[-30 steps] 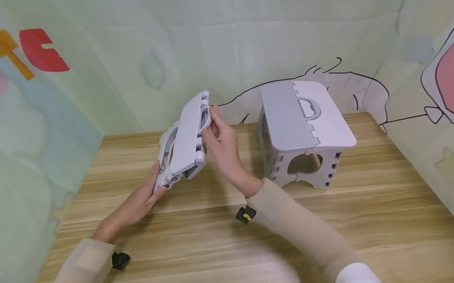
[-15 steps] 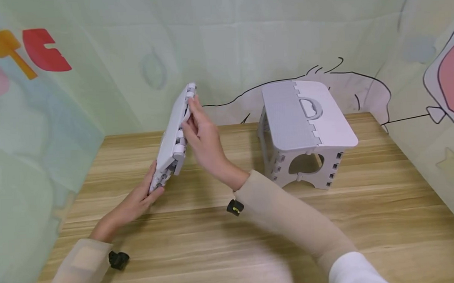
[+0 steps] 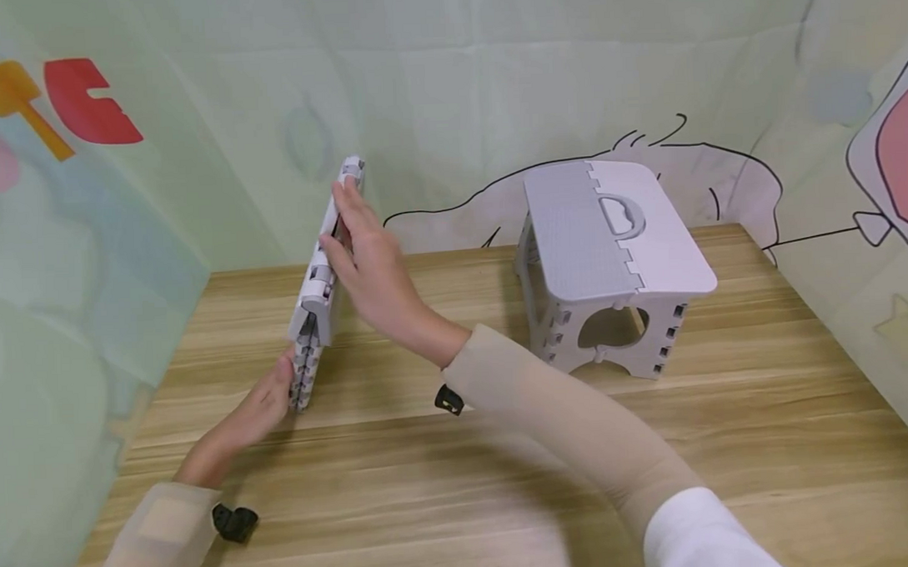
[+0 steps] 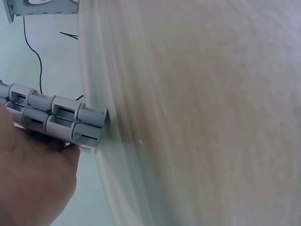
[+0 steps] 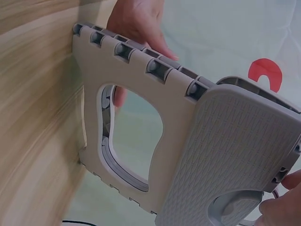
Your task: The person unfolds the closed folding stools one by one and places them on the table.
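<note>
A grey and white folding stool (image 3: pixel 316 290), folded flat, stands on edge at the left of the table, leaning a little to the right at its top. My left hand (image 3: pixel 257 410) grips its lower near side. In the right wrist view one finger of that hand shows through the oval opening in the stool's leg panel (image 5: pixel 181 110). My right hand (image 3: pixel 378 274) holds the upper hinged edge by the carrying handle, thumb and fingers at the handle (image 5: pixel 235 207). In the left wrist view the hinge knuckles (image 4: pixel 63 113) project past the left hand (image 4: pixel 37 174).
A second folding stool (image 3: pixel 583 237) stands opened out on its legs at the right rear of the wood-grain table (image 3: pixel 431 501). A printed fabric backdrop (image 3: pixel 432 92) hangs close behind the table and along both sides.
The folded stool has swung from a slant to nearly upright and edge-on, its top moving left. My right hand has travelled left with it; the left hand has shifted slightly left and down.
</note>
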`<action>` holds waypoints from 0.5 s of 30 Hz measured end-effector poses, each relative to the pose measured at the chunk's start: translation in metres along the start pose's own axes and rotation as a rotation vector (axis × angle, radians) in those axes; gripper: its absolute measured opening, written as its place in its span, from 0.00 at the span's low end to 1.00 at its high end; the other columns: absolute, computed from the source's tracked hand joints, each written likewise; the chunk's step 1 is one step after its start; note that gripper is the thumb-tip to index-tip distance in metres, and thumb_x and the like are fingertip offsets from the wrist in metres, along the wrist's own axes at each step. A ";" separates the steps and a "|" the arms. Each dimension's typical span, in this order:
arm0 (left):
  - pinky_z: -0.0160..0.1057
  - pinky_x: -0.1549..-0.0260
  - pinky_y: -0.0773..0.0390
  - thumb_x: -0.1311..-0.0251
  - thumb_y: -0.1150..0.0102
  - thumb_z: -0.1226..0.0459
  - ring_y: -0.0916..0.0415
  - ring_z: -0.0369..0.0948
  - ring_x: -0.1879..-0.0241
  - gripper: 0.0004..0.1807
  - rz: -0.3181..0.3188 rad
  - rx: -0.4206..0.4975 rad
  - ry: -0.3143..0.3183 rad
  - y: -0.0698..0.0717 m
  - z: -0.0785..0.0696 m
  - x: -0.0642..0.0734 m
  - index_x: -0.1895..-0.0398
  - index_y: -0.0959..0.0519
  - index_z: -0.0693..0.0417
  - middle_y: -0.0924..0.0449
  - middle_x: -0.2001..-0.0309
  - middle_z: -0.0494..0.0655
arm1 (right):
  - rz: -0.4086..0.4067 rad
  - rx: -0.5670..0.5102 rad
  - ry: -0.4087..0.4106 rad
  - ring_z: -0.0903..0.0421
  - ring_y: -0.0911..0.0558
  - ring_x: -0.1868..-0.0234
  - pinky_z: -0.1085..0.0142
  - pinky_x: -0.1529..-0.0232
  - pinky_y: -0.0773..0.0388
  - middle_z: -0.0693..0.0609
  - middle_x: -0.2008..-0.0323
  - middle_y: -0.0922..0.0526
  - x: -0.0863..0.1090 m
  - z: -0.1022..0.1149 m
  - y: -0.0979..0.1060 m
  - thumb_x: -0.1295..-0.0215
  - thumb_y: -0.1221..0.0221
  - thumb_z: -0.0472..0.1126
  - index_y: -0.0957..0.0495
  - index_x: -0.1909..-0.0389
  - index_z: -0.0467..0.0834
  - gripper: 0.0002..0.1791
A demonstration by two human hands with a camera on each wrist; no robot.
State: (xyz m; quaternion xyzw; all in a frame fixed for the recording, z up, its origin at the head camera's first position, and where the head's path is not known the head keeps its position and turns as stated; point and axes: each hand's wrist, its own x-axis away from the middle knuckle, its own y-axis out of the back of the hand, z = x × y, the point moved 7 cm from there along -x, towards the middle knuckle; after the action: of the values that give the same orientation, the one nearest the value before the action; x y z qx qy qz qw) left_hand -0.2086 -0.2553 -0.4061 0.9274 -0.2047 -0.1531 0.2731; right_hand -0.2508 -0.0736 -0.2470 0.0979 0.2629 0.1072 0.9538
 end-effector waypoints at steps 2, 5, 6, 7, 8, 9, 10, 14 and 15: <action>0.18 0.40 0.51 0.21 0.90 0.62 0.50 0.72 0.34 0.30 -0.009 -0.006 0.033 0.002 0.001 0.001 0.25 0.57 0.76 0.48 0.32 0.82 | 0.023 0.039 -0.016 0.68 0.57 0.25 0.81 0.33 0.48 0.47 0.21 0.58 -0.002 0.001 -0.003 0.23 0.50 0.35 0.52 0.22 0.38 0.34; 0.18 0.39 0.52 0.21 0.91 0.62 0.51 0.73 0.33 0.31 -0.024 -0.012 0.074 0.004 0.004 0.003 0.27 0.56 0.79 0.45 0.34 0.82 | 0.058 0.108 -0.028 0.70 0.60 0.26 0.81 0.32 0.54 0.49 0.21 0.60 -0.005 0.003 -0.007 0.22 0.51 0.38 0.53 0.22 0.39 0.34; 0.18 0.39 0.52 0.21 0.91 0.61 0.50 0.72 0.33 0.32 -0.031 -0.015 0.093 0.005 0.005 0.004 0.27 0.54 0.80 0.43 0.36 0.82 | 0.070 0.133 -0.031 0.70 0.61 0.26 0.81 0.31 0.56 0.50 0.21 0.61 -0.006 0.004 -0.009 0.22 0.51 0.39 0.53 0.22 0.39 0.34; 0.19 0.39 0.51 0.21 0.92 0.61 0.49 0.71 0.34 0.32 -0.040 -0.015 0.118 0.006 0.007 0.004 0.29 0.52 0.81 0.41 0.38 0.81 | 0.081 0.160 -0.029 0.70 0.62 0.26 0.81 0.31 0.57 0.50 0.21 0.61 -0.008 0.005 -0.010 0.21 0.52 0.40 0.54 0.22 0.39 0.34; 0.22 0.36 0.51 0.21 0.92 0.59 0.50 0.71 0.33 0.33 -0.041 -0.010 0.149 0.007 0.009 0.005 0.29 0.51 0.81 0.41 0.38 0.81 | 0.093 0.191 -0.027 0.69 0.62 0.26 0.80 0.31 0.59 0.51 0.21 0.62 -0.009 0.007 -0.012 0.21 0.53 0.41 0.54 0.21 0.39 0.34; 0.27 0.32 0.52 0.21 0.93 0.58 0.51 0.71 0.32 0.34 -0.037 0.002 0.183 0.007 0.012 0.006 0.29 0.52 0.82 0.43 0.36 0.82 | 0.103 0.217 -0.028 0.70 0.63 0.26 0.80 0.31 0.60 0.51 0.21 0.62 -0.010 0.007 -0.014 0.20 0.54 0.41 0.54 0.21 0.40 0.33; 0.34 0.28 0.53 0.21 0.93 0.57 0.53 0.72 0.31 0.36 -0.036 0.005 0.219 0.008 0.014 0.007 0.29 0.53 0.83 0.45 0.35 0.82 | 0.113 0.241 -0.029 0.70 0.63 0.26 0.81 0.31 0.61 0.52 0.21 0.62 -0.011 0.008 -0.016 0.20 0.55 0.42 0.54 0.21 0.40 0.33; 0.64 0.30 0.57 0.22 0.95 0.53 0.61 0.72 0.29 0.38 -0.027 0.066 0.326 0.008 0.021 0.008 0.29 0.59 0.84 0.56 0.30 0.83 | 0.133 0.324 -0.020 0.69 0.64 0.26 0.81 0.32 0.63 0.51 0.21 0.63 -0.017 0.011 -0.023 0.19 0.59 0.41 0.55 0.21 0.41 0.31; 0.67 0.32 0.57 0.22 0.94 0.54 0.62 0.72 0.29 0.38 -0.029 0.084 0.328 0.008 0.021 0.007 0.28 0.62 0.83 0.59 0.30 0.83 | 0.134 0.338 -0.014 0.68 0.64 0.26 0.82 0.32 0.62 0.51 0.21 0.62 -0.018 0.011 -0.025 0.19 0.59 0.41 0.55 0.21 0.40 0.31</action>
State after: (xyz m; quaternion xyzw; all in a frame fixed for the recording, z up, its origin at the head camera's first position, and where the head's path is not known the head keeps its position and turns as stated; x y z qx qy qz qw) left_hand -0.2131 -0.2744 -0.4195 0.9534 -0.1502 0.0051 0.2616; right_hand -0.2565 -0.1034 -0.2347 0.2748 0.2635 0.1240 0.9163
